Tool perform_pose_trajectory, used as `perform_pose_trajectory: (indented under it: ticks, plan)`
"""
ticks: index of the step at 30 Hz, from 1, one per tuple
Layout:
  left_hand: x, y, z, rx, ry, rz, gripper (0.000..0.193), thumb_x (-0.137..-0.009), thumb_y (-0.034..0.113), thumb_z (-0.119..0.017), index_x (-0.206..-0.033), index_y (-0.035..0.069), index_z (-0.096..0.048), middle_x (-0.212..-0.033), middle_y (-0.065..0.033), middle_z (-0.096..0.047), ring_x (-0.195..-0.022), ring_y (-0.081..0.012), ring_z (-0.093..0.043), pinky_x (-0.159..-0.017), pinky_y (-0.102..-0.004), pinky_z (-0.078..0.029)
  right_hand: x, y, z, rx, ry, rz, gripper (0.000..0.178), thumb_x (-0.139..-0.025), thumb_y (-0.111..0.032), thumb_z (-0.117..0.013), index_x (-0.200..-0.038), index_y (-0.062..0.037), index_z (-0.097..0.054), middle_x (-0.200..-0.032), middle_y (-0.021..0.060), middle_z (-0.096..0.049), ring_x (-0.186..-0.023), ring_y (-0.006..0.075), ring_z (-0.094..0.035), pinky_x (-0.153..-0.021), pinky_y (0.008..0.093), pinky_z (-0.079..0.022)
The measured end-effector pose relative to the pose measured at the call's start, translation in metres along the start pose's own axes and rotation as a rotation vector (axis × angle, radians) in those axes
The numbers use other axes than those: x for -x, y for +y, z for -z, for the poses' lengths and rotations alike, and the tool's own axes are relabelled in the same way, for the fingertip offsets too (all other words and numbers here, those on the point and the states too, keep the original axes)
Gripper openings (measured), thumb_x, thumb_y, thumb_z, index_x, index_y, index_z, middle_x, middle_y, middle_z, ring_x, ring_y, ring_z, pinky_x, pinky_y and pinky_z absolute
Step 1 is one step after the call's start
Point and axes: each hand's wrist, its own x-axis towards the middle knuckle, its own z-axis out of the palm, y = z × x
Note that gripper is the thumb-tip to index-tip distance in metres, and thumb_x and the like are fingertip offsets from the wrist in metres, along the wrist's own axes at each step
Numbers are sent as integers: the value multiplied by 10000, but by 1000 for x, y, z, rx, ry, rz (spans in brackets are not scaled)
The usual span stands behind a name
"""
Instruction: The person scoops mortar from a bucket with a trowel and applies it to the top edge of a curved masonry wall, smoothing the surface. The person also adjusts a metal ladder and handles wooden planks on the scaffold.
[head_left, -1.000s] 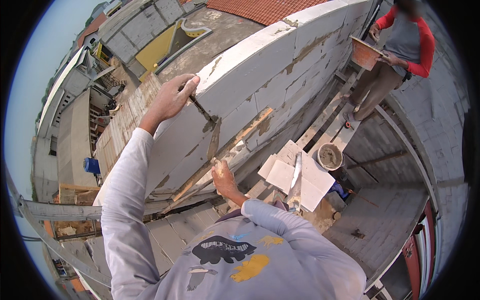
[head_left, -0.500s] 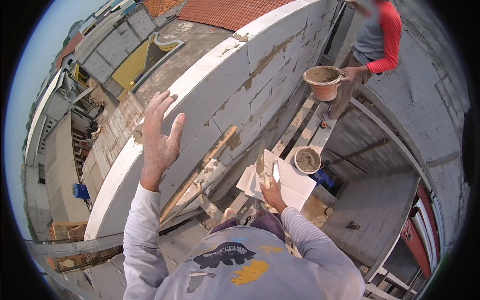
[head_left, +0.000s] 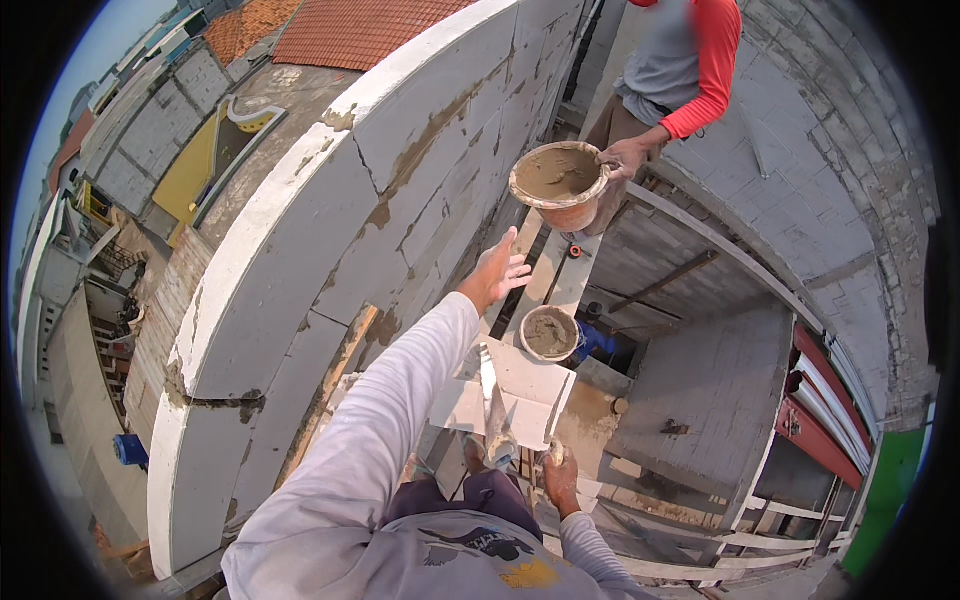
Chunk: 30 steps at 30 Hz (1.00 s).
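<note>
My left hand (head_left: 497, 272) stretches forward with its fingers apart and nothing in it, just short of a mortar bucket (head_left: 568, 215). A co-worker's hand (head_left: 632, 155) grips that bucket by its rim. Below, my right hand (head_left: 562, 478) is at the near right corner of a pale block (head_left: 530, 385). Its fingers look curled; what they hold, if anything, I cannot make out. A long mortar-smeared tool, seemingly a trowel (head_left: 490, 385), shows over the block, apart from my right hand.
A second mortar bucket (head_left: 549, 334) stands on the planks (head_left: 572, 275) beyond the block. On my left curves a pale block wall (head_left: 300, 200) with mortar on its top. A deep drop opens at right, where someone in blue (head_left: 597, 342) shows below. Tiled roofs (head_left: 365, 30) lie beyond the wall.
My left hand has come off the wall side and reached right and forward. The co-worker's bucket is closer. My right hand, earlier around the trowel, has moved nearer my body.
</note>
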Motion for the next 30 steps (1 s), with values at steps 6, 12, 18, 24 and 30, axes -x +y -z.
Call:
perform_pose_trajectory:
  ticks: [6, 12, 18, 24, 30]
  plan:
    - [-88, -9, -126, 451, 18, 135, 860, -1008, 459, -597, -1608, 58, -129, -1637, -285, -132, -1429, -519, -342, -1134, -612, -414, 109, 23, 65, -81, 255, -129, 281, -966, -211, -629, -1136, 0, -555, -741, 96, -604, -575, 176, -605, -520, 338, -507]
    - [-178, -27, -98, 776, 136, -90, 430, -1046, 116, -460, -1452, 22, -357, -1460, -219, -434, -1357, -399, -481, -1121, -588, -468, 105, 44, 82, -16, 244, -180, 226, -970, -174, -656, -1090, -43, -516, -681, 50, -565, -527, 137, -546, -484, 307, -454]
    - [-112, -20, -104, 599, 222, -230, 522, -998, 61, -519, -1484, 81, -329, -1464, -189, -442, -1358, -397, -484, -1103, -612, -464, 62, 45, 105, 186, 353, 225, 325, -967, -213, -679, -1141, 25, -542, -809, 125, -642, -658, 191, -625, -607, 352, -509]
    - [1, 5, -59, 57, 320, -530, 501, -964, 114, -539, -1447, 119, -408, -1153, -105, -578, -969, -238, -610, -844, -444, -544, 23, -153, 176, 636, 435, 551, 440, -964, -248, -677, -1284, 41, -589, -1093, 280, -676, -1006, 455, -661, -867, 474, -525]
    - [119, -8, 7, -764, 462, -942, 295, -919, 142, -597, -1158, -29, -615, -930, -171, -558, -888, -292, -542, -826, -430, -441, -6, -304, 173, 1022, 202, 857, 440, -948, -323, -684, -1302, -103, -544, -999, 153, -659, -872, 360, -699, -715, 468, -550]
